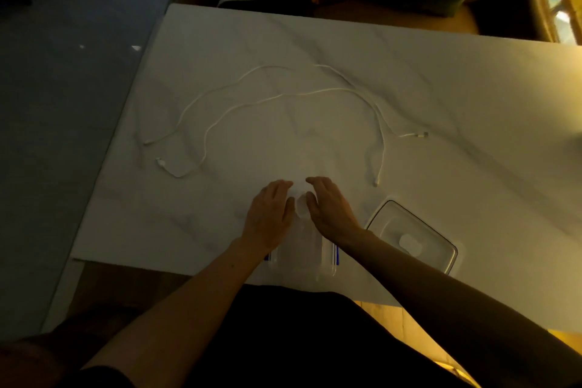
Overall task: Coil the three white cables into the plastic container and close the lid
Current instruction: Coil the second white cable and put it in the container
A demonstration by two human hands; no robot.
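1. Dim, warm light falls on our work surface, a white marbled table point(409, 79); dark floor lies at 9 o'clock and a chair back at 2 o'clock.
2. Two white cables lie loose on the table: the outer cable point(201, 98) arcs from 10 o'clock over to 2 o'clock, and the inner cable point(283, 97) runs inside it, with plug ends resting at 9 o'clock and 3 o'clock.
3. Our plastic container point(300, 257) sits at 6 o'clock at the near table edge. Its lid point(412, 238) lies apart, just beside it at 4 o'clock.
4. Our left hand point(269, 214) and right hand point(330, 209) hover over the container's far end, fingers loosely curved and half open. A small white bundle point(300, 206) shows between them; we judge it a coiled third cable, though we cannot tell whether either hand grips it.
5. Handling judgement: the cables look light, thin and limp, and likely to spring out of a coil. Take hold near a plug end, wind loops around the fingers, and press the coil down before releasing.
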